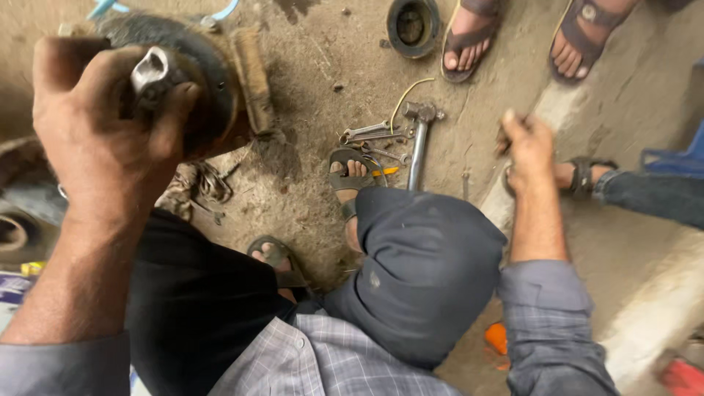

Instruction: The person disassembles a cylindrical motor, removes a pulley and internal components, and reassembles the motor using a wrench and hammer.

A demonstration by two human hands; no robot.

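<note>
Two hands are in my view, and I start at the left. My left hand is wrapped around a short metal shaft end that sticks out of a round, dark, greasy hub; the thumb lies across the shaft, so this hand holds it firmly. Below the hub a tangle of dirty rags lies on the dirt floor. Toward the middle, just past my sandalled foot, a small heap of spanners rests beside a long-handled socket wrench. Farther back sits a round black ring-shaped part. My right hand is closed on a small dark object that I cannot identify, near a pale concrete ledge. Other people's sandalled feet stand beyond.
</note>
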